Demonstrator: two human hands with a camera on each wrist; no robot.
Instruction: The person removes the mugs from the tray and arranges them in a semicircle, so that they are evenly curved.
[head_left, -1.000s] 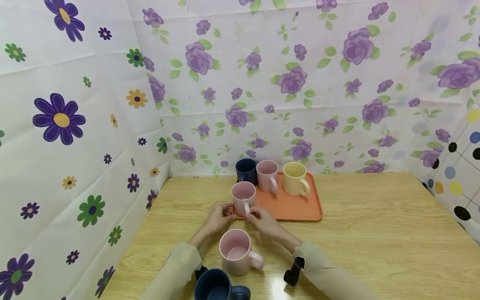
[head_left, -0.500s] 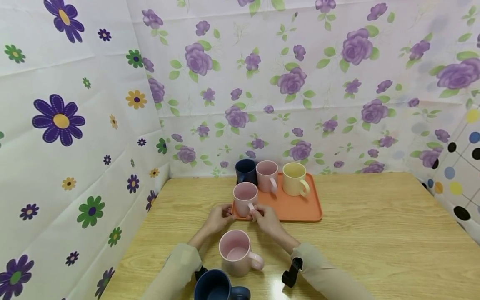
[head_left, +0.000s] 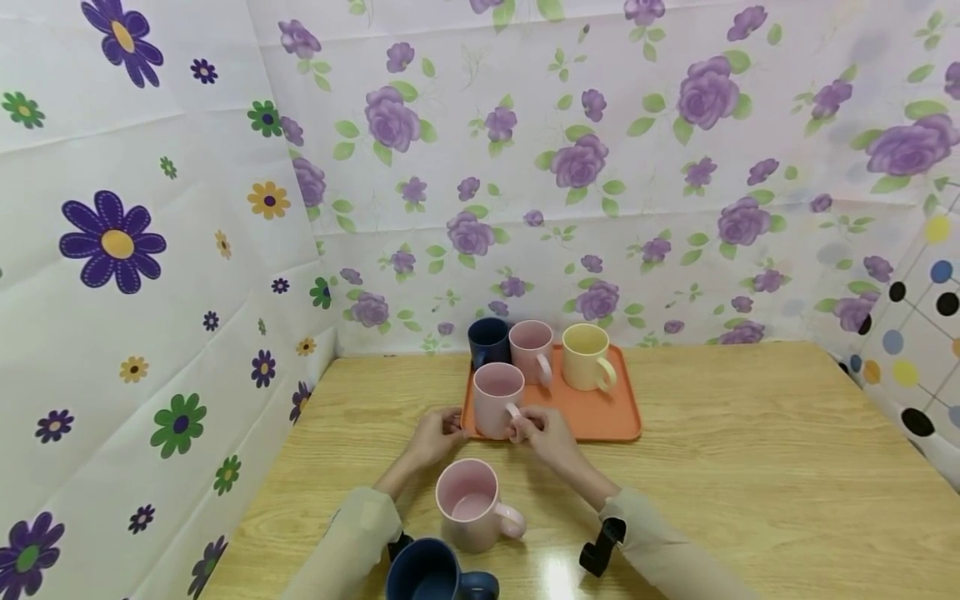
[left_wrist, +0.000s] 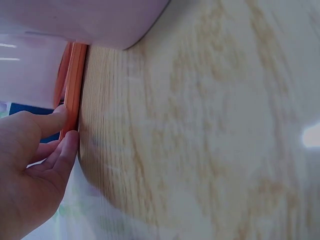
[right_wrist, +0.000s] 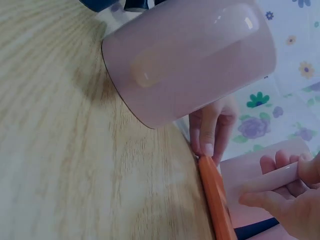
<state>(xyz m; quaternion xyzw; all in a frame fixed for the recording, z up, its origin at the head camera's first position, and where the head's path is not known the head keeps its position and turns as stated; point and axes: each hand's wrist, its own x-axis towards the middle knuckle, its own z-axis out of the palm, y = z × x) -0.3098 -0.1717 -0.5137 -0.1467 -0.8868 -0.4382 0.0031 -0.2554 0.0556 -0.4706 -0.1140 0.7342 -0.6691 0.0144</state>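
My left hand [head_left: 437, 437] pinches the front left corner of the orange tray [head_left: 596, 421]; in the left wrist view its thumb lies over the rim and its fingers below. My right hand [head_left: 553, 442] grips the handle of a pink mug [head_left: 493, 402], which is upright at the tray's front left. The right wrist view shows the thumb and fingers around that handle [right_wrist: 277, 177]. Behind it on the tray are a navy mug [head_left: 487, 340], another pink mug [head_left: 529, 354] and, to the right, a yellow mug [head_left: 583, 358].
Between my forearms a larger-looking pink mug [head_left: 468, 512] stands on the wooden table [head_left: 735, 450]. Nearer me is a navy mug [head_left: 429, 575], cut off by the frame's bottom edge. Flowered cloth [head_left: 450, 167] hangs behind and at the left.
The pink mug in my right hand has shifted a little to the right over the tray. My left hand stays at the tray's corner. The other mugs have kept their places.
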